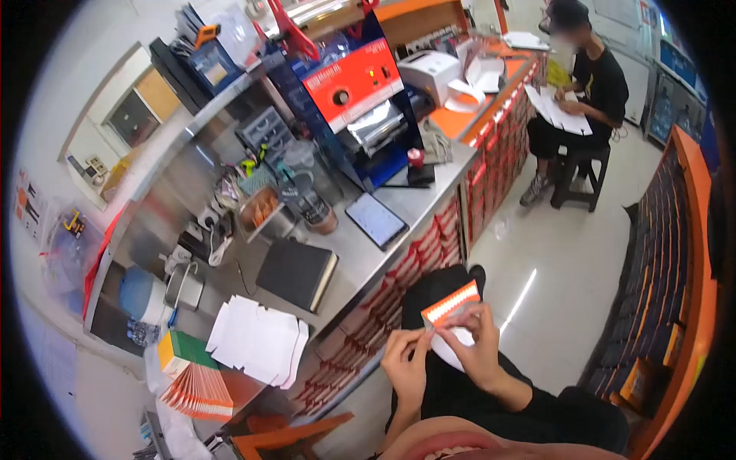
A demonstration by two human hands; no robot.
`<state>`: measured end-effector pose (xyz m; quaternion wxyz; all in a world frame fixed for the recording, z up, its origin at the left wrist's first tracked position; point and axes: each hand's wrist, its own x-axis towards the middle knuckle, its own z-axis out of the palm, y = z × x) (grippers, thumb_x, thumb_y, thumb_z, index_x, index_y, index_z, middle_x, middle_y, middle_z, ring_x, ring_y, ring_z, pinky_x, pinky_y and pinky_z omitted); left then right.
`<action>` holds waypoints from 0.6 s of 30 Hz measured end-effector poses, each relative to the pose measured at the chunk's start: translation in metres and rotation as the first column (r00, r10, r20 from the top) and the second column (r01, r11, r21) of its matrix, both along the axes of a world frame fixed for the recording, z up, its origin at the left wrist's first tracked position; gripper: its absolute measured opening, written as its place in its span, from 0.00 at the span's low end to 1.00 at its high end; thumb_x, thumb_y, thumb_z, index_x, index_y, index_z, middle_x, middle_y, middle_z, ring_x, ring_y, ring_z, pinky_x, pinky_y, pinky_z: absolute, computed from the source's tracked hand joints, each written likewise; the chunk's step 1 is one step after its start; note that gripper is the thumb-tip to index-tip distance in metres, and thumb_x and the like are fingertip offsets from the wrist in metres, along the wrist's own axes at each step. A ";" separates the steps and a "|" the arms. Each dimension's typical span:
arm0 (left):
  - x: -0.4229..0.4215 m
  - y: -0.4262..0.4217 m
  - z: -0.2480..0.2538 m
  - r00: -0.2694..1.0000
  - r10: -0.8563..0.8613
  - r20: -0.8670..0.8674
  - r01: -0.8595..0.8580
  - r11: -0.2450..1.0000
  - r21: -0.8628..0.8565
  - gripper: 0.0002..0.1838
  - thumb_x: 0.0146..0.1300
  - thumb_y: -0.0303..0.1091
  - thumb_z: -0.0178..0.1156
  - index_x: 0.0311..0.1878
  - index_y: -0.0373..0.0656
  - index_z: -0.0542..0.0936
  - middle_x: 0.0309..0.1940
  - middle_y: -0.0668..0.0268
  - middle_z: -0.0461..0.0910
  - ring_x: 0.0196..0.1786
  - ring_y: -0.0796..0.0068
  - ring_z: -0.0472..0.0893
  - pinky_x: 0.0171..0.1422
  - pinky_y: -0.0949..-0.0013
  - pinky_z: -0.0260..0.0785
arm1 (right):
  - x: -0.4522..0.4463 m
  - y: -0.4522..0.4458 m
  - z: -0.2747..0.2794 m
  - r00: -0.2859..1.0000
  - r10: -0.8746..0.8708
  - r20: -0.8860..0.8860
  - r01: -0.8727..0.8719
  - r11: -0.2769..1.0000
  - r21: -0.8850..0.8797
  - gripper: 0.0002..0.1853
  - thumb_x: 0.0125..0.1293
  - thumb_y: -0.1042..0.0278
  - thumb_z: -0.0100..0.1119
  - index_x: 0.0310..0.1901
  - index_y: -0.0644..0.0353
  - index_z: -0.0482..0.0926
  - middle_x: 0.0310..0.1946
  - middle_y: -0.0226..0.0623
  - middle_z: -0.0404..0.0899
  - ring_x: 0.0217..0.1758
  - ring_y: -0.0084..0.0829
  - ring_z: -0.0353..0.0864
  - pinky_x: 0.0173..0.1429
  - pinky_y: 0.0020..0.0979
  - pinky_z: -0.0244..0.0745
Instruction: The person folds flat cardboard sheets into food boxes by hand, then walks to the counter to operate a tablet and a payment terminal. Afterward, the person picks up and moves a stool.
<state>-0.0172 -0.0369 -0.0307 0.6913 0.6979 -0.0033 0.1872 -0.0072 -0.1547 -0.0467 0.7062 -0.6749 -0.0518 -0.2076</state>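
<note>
In front of my lap, both hands meet at a small orange card point(451, 303) with a bright, glare-washed strip across it. My left hand point(405, 366) pinches its lower left corner between thumb and forefinger. My right hand point(479, 349) grips the lower right part, fingertips close to those of the left. Between and below the hands a white rounded piece point(452, 351) shows; whether it is joined to the card I cannot tell.
On the metal counter at left are a black notebook point(295, 272), a phone point(376, 220), white card sheets point(257, 341) and a fan of orange cards point(198, 389). A red-and-blue machine point(353, 84) stands behind. A person point(586, 84) sits writing; an orange-edged rack point(694, 253) is at right.
</note>
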 end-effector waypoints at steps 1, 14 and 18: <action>0.002 0.000 -0.001 1.000 -0.002 0.024 0.003 1.000 -0.022 0.02 0.61 0.17 0.64 0.36 0.29 0.80 0.34 0.65 0.74 0.33 0.79 0.77 0.39 0.77 0.71 | -0.001 0.001 -0.002 0.999 0.034 0.008 -0.034 0.999 0.012 0.22 0.58 0.84 0.67 0.43 0.59 0.61 0.35 0.42 0.82 0.42 0.28 0.84 0.51 0.29 0.78; -0.013 0.004 -0.008 0.990 0.092 0.106 -0.087 0.995 -0.047 0.05 0.58 0.14 0.65 0.37 0.29 0.81 0.35 0.62 0.73 0.31 0.76 0.78 0.36 0.76 0.74 | -0.019 0.005 0.006 0.950 0.312 -0.032 -0.269 0.864 0.426 0.09 0.71 0.76 0.56 0.49 0.70 0.78 0.45 0.39 0.82 0.45 0.25 0.80 0.52 0.27 0.76; -0.007 0.008 -0.002 0.988 0.063 0.144 -0.071 0.996 0.049 0.05 0.57 0.16 0.67 0.36 0.30 0.81 0.33 0.62 0.75 0.30 0.77 0.77 0.35 0.77 0.72 | -0.009 -0.006 0.004 0.927 0.340 -0.156 -0.243 0.865 0.440 0.10 0.65 0.78 0.62 0.46 0.71 0.83 0.43 0.39 0.84 0.45 0.25 0.81 0.51 0.26 0.76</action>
